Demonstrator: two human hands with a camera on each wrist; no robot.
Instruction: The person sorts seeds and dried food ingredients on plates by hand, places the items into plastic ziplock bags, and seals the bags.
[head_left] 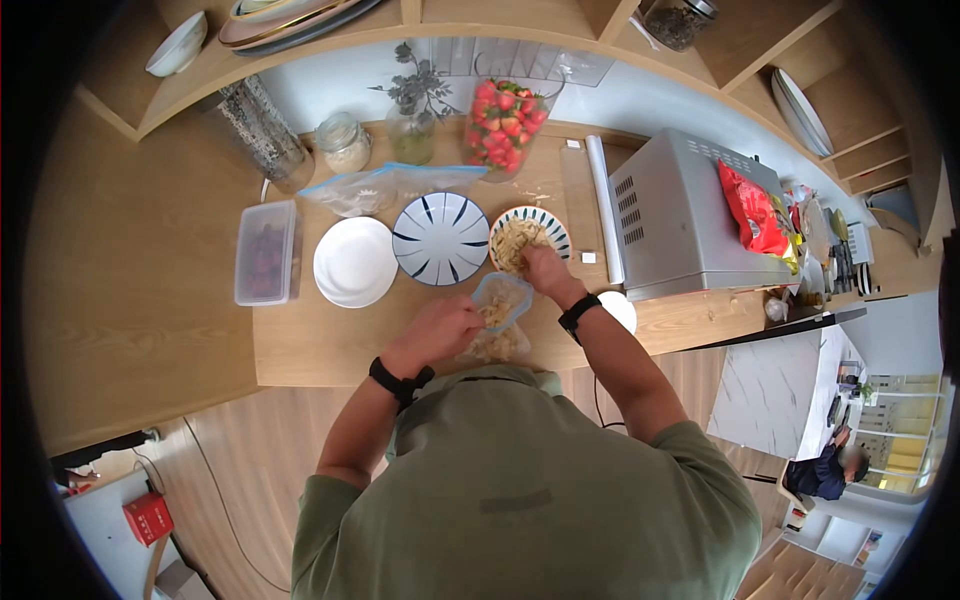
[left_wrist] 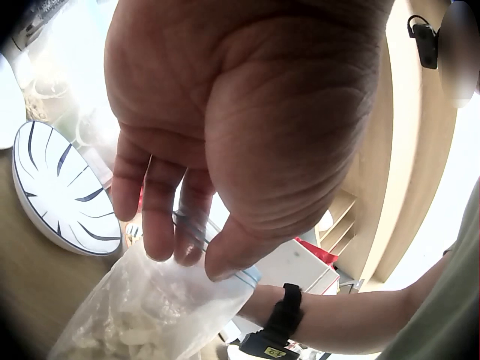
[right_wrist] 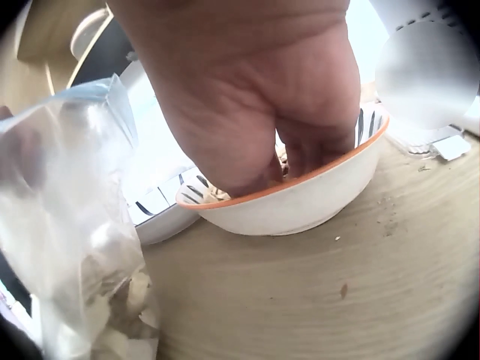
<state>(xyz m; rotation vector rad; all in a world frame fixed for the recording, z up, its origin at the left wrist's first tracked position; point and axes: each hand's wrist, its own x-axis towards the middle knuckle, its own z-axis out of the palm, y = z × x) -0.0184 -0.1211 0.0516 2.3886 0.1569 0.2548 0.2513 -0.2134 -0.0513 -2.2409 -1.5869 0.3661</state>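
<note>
My left hand [head_left: 447, 328] pinches the upper edge of a clear zip bag [head_left: 508, 293] with a blue-edged mouth. Pale, flat pieces [left_wrist: 135, 334] lie in the lower part of this bag. Right beside it, my right hand [head_left: 550, 272] reaches down into an orange-rimmed bowl [right_wrist: 300, 203] with dark dashes inside. More pale pieces [head_left: 516, 236] heap up in that bowl around the fingers. In the right wrist view the fingertips are hidden behind the rim, so I cannot tell whether they grip any pieces.
Left of the bowl stand a blue-striped plate [head_left: 440, 240], white plates [head_left: 355, 262] and a lidded plastic box [head_left: 267, 253]. Behind are another zip bag [head_left: 355, 196], a glass jar [head_left: 343, 143] and a container of strawberries [head_left: 503, 125]. A silver oven [head_left: 690, 215] stands at right.
</note>
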